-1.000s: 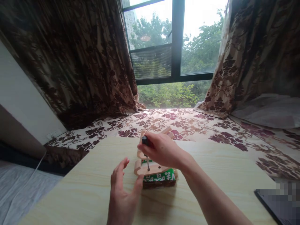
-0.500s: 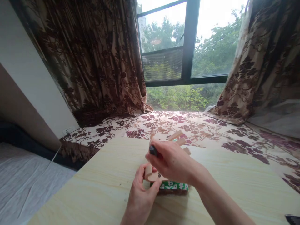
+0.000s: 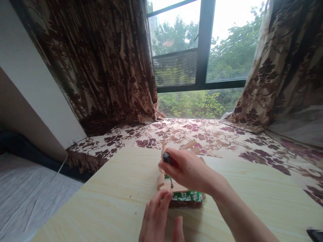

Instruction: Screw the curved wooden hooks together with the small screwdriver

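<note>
My right hand (image 3: pixel 185 168) is closed round the black handle of a screwdriver (image 3: pixel 166 157). Its metal shaft points down, and the tip meets a small dark screw (image 3: pixel 172 186) in a pale wooden piece (image 3: pixel 165 187). That piece lies on a box with green sides and white lettering (image 3: pixel 188 196). My left hand (image 3: pixel 157 211) is at the near side of the wood, fingertips by its edge, thumb held apart. More wooden parts (image 3: pixel 190 144) stick out behind my right hand, which partly hides them.
The pale wooden table (image 3: pixel 108 191) bears a few small dark specks (image 3: pixel 135 213) left of my hands. A flower-patterned cloth (image 3: pixel 176 129) covers the window ledge beyond. Patterned curtains (image 3: pixel 113 60) hang beside the window, and a dark object (image 3: pixel 314 234) shows at the lower right.
My left hand has let go of the wooden piece and drawn back toward me, its thumb now spread. The screwdriver's shaft has come into view; my right hand has shifted slightly right.
</note>
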`<move>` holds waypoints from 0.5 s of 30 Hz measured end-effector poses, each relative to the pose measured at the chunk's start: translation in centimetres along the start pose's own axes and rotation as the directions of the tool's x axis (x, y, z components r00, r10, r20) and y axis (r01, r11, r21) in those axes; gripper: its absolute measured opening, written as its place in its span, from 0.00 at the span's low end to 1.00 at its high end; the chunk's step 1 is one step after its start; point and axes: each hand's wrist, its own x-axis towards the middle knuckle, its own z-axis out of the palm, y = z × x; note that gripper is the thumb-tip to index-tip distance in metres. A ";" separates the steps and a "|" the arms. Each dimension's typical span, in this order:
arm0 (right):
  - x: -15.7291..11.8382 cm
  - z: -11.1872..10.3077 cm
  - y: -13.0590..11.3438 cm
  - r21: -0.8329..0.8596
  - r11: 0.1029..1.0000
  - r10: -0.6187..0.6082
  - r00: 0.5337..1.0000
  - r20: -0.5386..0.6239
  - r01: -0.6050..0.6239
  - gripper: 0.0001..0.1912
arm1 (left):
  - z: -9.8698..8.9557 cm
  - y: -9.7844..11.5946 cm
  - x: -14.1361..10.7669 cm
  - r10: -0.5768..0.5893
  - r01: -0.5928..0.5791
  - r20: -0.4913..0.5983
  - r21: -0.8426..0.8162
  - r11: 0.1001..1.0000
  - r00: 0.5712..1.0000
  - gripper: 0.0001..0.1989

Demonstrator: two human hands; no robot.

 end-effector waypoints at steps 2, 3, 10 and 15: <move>0.0 0.0 0.0 0.000 1.000 -0.017 1.000 -0.007 0.017 0.13 | 1.3 0.5 -0.7 -0.010 0.007 0.033 0.085 0.996 0.999 0.23; -0.1 0.0 -0.1 -0.004 1.000 -0.026 1.000 -0.013 0.026 0.14 | 1.8 0.6 -1.0 -0.004 -0.003 0.058 0.121 0.993 0.998 0.24; -0.2 0.1 -0.2 -0.036 0.998 -0.049 0.999 -0.022 0.049 0.15 | 3.3 1.7 -1.3 -0.122 0.091 0.157 0.191 0.977 0.980 0.26; 0.0 -0.3 0.5 0.016 0.999 -0.041 0.999 0.007 0.041 0.09 | 3.5 1.5 -1.5 -0.119 0.101 0.137 0.130 0.986 0.983 0.28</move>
